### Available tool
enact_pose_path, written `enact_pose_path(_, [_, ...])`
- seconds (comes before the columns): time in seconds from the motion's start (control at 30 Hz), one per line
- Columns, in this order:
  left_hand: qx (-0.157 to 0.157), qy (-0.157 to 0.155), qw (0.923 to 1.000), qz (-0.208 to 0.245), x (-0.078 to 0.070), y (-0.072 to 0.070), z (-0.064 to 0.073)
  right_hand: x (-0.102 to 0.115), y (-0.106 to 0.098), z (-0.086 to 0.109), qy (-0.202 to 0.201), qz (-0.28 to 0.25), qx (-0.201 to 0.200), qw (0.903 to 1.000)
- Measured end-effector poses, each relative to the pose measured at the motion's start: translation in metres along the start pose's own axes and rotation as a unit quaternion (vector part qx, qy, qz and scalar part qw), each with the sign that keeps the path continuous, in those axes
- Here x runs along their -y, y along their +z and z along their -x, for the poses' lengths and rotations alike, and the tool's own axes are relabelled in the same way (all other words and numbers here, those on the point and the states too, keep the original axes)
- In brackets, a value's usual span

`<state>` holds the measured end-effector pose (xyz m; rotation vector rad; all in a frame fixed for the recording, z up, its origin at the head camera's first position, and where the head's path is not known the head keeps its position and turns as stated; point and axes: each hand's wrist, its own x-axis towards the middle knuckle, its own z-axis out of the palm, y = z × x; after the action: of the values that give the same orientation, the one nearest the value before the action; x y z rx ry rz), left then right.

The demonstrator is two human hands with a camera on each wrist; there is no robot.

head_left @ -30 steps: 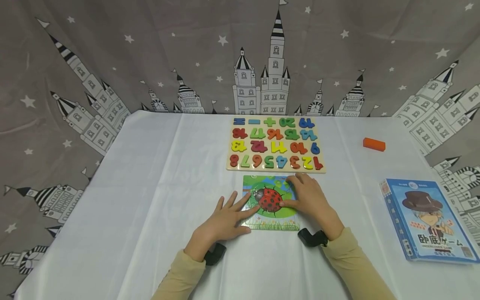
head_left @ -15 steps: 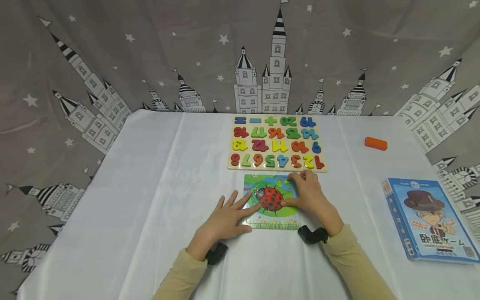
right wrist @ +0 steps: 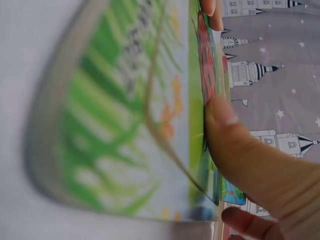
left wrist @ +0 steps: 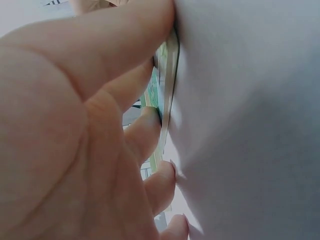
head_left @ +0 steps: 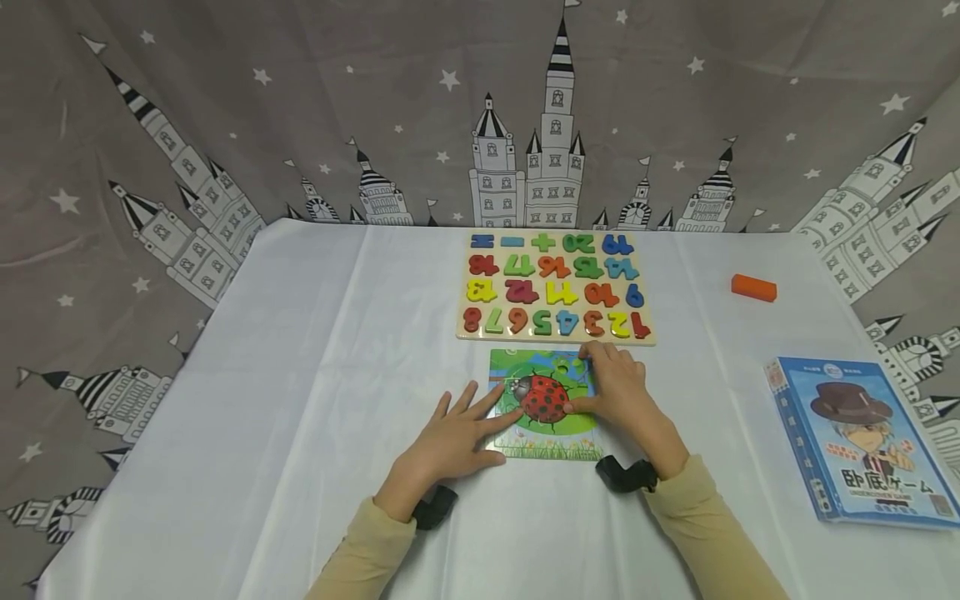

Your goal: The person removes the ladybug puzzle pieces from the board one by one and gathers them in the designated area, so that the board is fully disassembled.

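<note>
A ladybug jigsaw puzzle (head_left: 525, 450) in a thin frame lies on the white cloth, in front of the person. My left hand (head_left: 452, 437) has its fingers spread nearly straight, with the fingertips on the puzzle's left side. In the left wrist view, those fingers (left wrist: 145, 132) lie along the board's edge. My right hand (head_left: 618, 387) spans the upper right puzzle piece (right wrist: 235, 195), thumb on the ladybug and index finger at the far corner. The right wrist view shows the thumb pressed to the ladybug's red back (right wrist: 206, 60).
Just behind the puzzle lies a wooden number board (head_left: 555, 308) with colourful numerals. An orange block (head_left: 753, 287) sits at the back right. At the right is a blue game box (head_left: 862, 442) with a figure in a hat. A grey castle-print curtain (head_left: 300, 100) surrounds the table.
The right fingers shift slightly at the puzzle's upper right corner, while the thumb stays on the ladybug. The left hand keeps its place. The head view drifts a little.
</note>
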<state>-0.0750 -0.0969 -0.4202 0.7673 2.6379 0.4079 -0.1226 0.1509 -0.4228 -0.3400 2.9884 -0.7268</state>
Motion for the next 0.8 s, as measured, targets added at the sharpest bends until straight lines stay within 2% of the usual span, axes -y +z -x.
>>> enact_pose_path(0.3, [0.000,-0.003,1.0000,0.007,-0.001,0.000,-0.002,-0.004,-0.002,0.002,-0.018,-0.085,-0.026,0.9959])
enact_pose_path(0.6, [-0.001,-0.003,1.0000,0.002,-0.001,-0.001,-0.001,-0.009,-0.001,0.004,-0.034,-0.121,-0.042,0.9911])
enact_pose_path(0.7, [0.000,-0.003,1.0000,0.002,-0.001,-0.002,0.000,-0.013,-0.006,0.006,-0.018,-0.151,-0.044,0.9874])
enact_pose_path(0.8, [0.000,0.000,1.0000,0.004,-0.001,-0.002,0.001,-0.025,-0.017,0.012,0.007,-0.186,-0.042,0.9816])
